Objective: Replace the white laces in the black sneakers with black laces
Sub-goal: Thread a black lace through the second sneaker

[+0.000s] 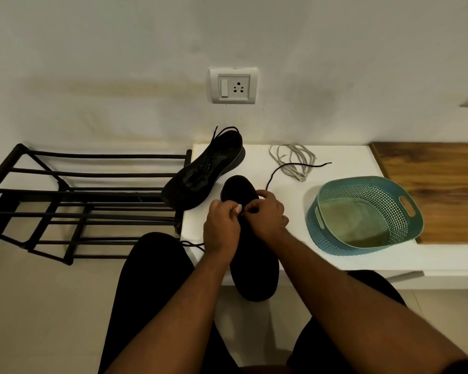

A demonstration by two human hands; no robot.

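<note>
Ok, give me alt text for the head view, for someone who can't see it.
Both hands, left and right, pinch a black lace over a black sneaker on a white bench. A second sneaker, loose white laces and a teal basket lie beyond.

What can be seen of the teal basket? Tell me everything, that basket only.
The teal basket is an oval tub that looks like plastic, with perforated lattice walls, a solid rim and a slot handle at each end. It stands upright on the white table, right of both hands and tilted slightly toward the camera. Nothing shows inside but its bare, greenish-looking floor. Its far right side sits beside, perhaps against, the wooden board. No hand touches it.
</note>
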